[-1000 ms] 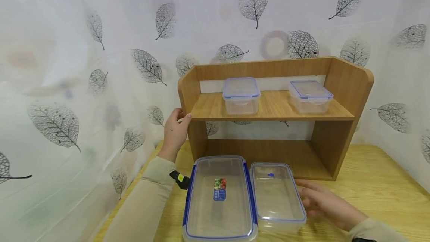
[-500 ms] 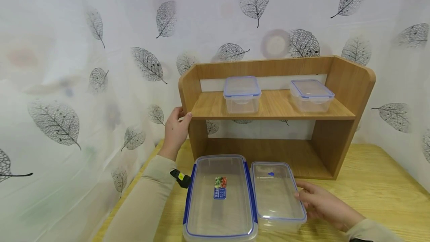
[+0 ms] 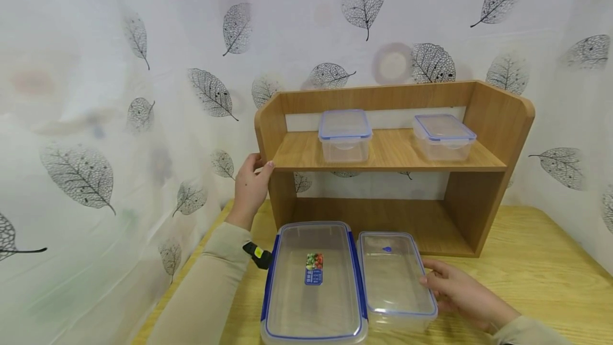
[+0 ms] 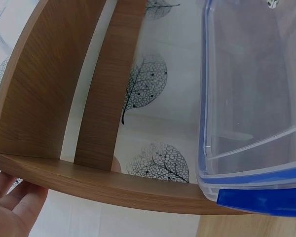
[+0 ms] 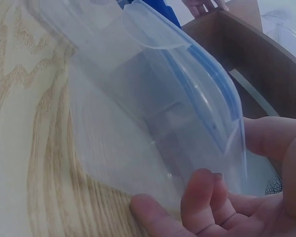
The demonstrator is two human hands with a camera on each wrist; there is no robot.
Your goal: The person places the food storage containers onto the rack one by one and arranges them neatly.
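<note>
In the head view my left hand (image 3: pixel 250 190) holds the left side panel of a wooden desktop shelf (image 3: pixel 390 168), its thumb at the panel's front edge. My right hand (image 3: pixel 466 293) grips a clear food container (image 3: pixel 397 281) by its right side. The thumb lies on the blue-edged lid, and the curled fingers are low on the wall in the right wrist view, near the container (image 5: pixel 133 108). Left of it, touching or nearly so, is a larger lidded food container (image 3: pixel 313 307) with dark blue clips and a vegetable label. Both containers are in front of the lower compartment.
Two smaller clear lidded containers stand on the upper shelf, one left of centre (image 3: pixel 345 137) and one at the right (image 3: pixel 444 140). The shelf stands on a yellow wood-grain table (image 3: pixel 536 249) against a leaf-patterned wall covering (image 3: pixel 306 25).
My right hand has moved slightly left; its thumb, first beside the container, now lies on the lid's edge. The left hand, the shelf and the containers look unmoved.
</note>
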